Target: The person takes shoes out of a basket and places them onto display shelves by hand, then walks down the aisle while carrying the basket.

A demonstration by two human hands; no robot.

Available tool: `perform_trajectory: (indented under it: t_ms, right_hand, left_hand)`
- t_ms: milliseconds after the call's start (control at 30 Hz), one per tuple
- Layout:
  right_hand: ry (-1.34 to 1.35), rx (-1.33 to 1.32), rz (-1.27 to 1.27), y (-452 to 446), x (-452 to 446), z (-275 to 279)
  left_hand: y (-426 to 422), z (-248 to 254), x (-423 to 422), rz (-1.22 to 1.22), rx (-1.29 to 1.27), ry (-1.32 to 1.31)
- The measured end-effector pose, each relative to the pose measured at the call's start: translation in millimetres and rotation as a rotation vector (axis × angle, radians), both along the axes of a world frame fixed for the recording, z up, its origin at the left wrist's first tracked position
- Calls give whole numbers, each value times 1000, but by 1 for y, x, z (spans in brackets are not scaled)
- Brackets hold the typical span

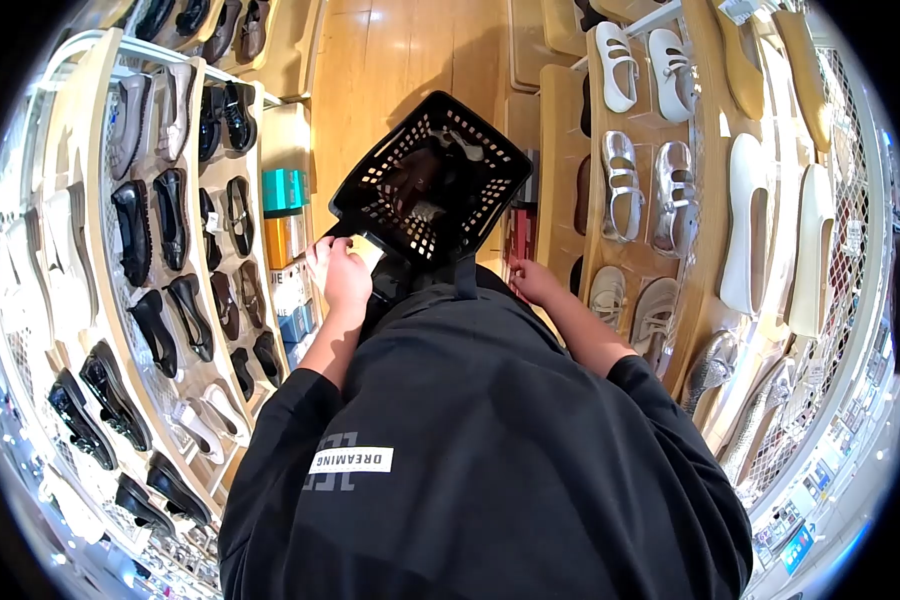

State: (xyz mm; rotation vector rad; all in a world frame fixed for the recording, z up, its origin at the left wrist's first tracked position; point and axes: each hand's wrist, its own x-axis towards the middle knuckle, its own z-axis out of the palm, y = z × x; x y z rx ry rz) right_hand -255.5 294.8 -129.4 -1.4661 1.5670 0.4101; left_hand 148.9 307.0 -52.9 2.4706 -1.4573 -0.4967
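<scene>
A black plastic basket (365,187) with perforated sides hangs tilted in front of my body. Inside it are dark items and a pale one, too shadowed to name. My left hand (340,268) is closed at the basket's near left corner, by its dark handle part. My right hand (536,282) is beside the dark clothing at my waist, right of the basket and apart from it. Its fingers are curled, and what they hold, if anything, is hidden.
Racks of dark shoes (172,218) line the left side. White and silver shoes (622,187) stand on the right shelves. Coloured boxes (285,190) sit low at the left. A wooden floor (380,60) runs ahead between the racks.
</scene>
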Motion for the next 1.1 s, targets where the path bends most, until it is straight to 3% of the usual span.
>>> perform_trajectory:
  t_ms: [67, 133, 167, 200, 267, 667, 1000, 1067, 1100]
  right_hand:
    - [7, -2, -19, -4, 1, 1]
    - [19, 34, -41, -11, 5, 11]
    - [27, 33, -42, -13, 7, 17]
    - [23, 41, -55, -13, 9, 22]
    - [27, 50, -69, -17, 11, 30]
    - [62, 123, -108, -34, 41, 27]
    - [159, 77, -61, -124, 153, 26]
    - [47, 44, -71, -137, 173, 20]
    - [37, 34, -40, -146, 184, 23]
  left_hand:
    - [-4, 7, -3, -63, -37, -97]
    - [-14, 21, -3, -402, 17, -95]
    - [-18, 20, -2, -523, -86, -108]
    - [-21, 18, 0, -525, -88, -99]
    - [-29, 11, 5, -557, 157, 10]
    - [-64, 9, 38, -461, 24, 97]
    - [-121, 1, 108, -590, 44, 145]
    - [-132, 9, 117, -503, -85, 21]
    - [-137, 5, 123, -406, 29, 44]
